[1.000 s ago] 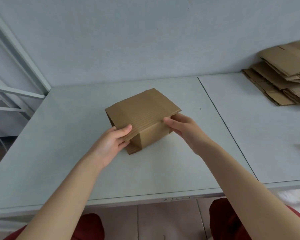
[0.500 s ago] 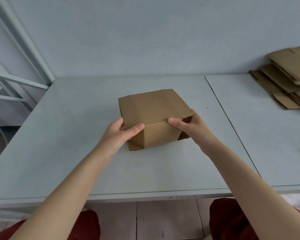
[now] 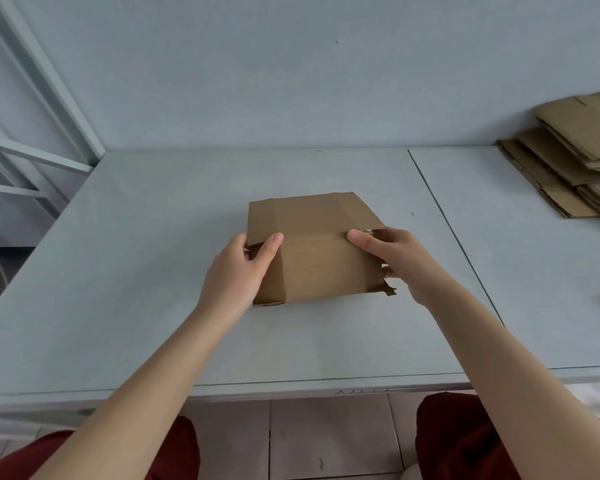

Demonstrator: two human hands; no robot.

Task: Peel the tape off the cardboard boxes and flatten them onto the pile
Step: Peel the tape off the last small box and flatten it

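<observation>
A brown cardboard box stands on the pale table in the middle, its top flaps folded over and its near face turned toward me. My left hand grips the box's left end, thumb on the top near edge and fingers tucked round the side. My right hand grips the right end, thumb on the top edge and fingers curled into the open side. No tape shows on the visible faces.
A pile of flattened cardboard lies at the far right of the table by the wall. A seam runs between two tabletops. A white metal frame stands at the left.
The box has been turned clockwise, so its near face now squares up toward me. Both hands moved with it and kept their grip on its two ends.
</observation>
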